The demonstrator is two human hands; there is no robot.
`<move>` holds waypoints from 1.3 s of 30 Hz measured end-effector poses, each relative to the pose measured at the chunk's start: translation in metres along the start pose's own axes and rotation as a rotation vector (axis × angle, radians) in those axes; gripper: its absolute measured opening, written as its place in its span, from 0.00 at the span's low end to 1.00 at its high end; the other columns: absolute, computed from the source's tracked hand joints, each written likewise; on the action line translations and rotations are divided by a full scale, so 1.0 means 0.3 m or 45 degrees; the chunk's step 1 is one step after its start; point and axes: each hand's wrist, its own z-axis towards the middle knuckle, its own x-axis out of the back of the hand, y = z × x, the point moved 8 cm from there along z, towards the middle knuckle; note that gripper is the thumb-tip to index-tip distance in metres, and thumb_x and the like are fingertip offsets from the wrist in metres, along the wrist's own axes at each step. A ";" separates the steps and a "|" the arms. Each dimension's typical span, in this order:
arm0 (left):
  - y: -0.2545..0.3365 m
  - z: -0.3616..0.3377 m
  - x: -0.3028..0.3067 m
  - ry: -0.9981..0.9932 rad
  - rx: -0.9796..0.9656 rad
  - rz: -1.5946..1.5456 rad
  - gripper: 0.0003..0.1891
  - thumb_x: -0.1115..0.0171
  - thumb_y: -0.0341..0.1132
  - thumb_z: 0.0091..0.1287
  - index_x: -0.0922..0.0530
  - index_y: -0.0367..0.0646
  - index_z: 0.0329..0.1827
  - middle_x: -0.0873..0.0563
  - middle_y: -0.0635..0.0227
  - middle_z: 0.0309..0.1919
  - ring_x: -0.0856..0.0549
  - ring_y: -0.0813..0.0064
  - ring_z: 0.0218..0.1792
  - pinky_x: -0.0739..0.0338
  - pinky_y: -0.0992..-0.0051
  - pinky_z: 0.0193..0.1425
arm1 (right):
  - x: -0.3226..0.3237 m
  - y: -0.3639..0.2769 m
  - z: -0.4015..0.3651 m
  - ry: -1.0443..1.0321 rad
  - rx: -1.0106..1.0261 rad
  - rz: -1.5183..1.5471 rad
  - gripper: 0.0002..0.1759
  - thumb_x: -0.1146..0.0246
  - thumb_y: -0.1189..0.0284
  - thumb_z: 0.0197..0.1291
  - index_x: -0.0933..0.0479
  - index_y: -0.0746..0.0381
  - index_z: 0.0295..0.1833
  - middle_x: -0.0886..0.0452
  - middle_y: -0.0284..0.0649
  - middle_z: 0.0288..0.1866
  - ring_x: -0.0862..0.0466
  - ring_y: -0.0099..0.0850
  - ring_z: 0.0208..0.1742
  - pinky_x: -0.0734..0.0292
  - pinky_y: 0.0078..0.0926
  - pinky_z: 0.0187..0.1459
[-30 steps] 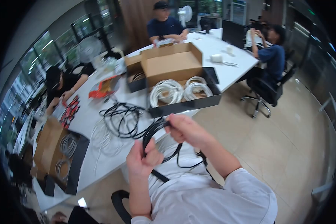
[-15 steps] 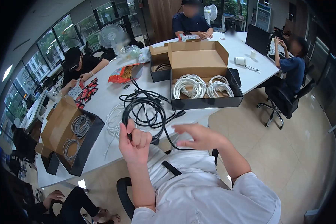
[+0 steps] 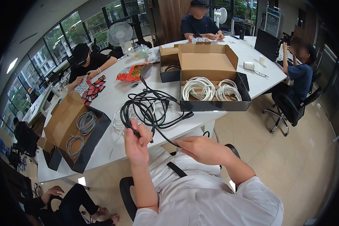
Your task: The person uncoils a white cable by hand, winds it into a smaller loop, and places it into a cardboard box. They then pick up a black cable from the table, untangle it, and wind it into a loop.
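Observation:
My left hand (image 3: 138, 145) is closed around loops of a black cable (image 3: 157, 122) at the table's front edge. The cable's coils hang loosely above the tabletop, and one plug end points right. A strand of it runs to my right hand (image 3: 201, 150), whose fingers are pinched on it over my lap. Behind the black coils, a white cable (image 3: 118, 119) lies on the table, partly hidden.
An open box with white cable coils (image 3: 197, 89) stands ahead; another with grey coils (image 3: 86, 123) is at left. Beyond are an orange bag (image 3: 130, 74), a cup (image 3: 248, 65) and a monitor (image 3: 266, 43). Several people sit around the white table (image 3: 101, 158).
My right hand has gone from open beside the cable to pinching its strand. The black loops have spread a little, and the whole view has shifted slightly.

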 end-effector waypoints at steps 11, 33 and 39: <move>-0.165 -0.044 -0.107 -0.156 0.273 0.613 0.10 0.59 0.38 0.77 0.35 0.42 0.41 0.33 0.76 0.23 0.38 0.87 0.24 0.43 0.83 0.27 | 0.111 -0.112 -0.042 0.353 0.325 -0.414 0.19 0.37 0.76 0.46 0.21 0.64 0.48 0.22 0.33 0.37 0.20 0.27 0.38 0.22 0.24 0.33; -0.259 -0.247 -0.318 -0.763 0.880 0.236 0.31 0.67 0.57 0.76 0.27 0.38 0.55 0.20 0.71 0.32 0.29 0.82 0.28 0.35 0.81 0.31 | 0.269 -0.033 -0.093 0.601 0.327 0.157 0.32 0.19 0.53 0.26 0.15 0.57 0.42 0.28 0.33 0.34 0.27 0.24 0.26 0.29 0.20 0.25; -0.242 -0.249 -0.337 -0.958 0.772 0.542 0.40 0.65 0.68 0.70 0.27 0.33 0.55 0.17 0.66 0.43 0.26 0.82 0.37 0.33 0.82 0.37 | 0.257 -0.031 -0.093 0.460 0.298 0.110 0.28 0.21 0.56 0.28 0.15 0.57 0.39 0.29 0.33 0.33 0.26 0.28 0.29 0.28 0.23 0.27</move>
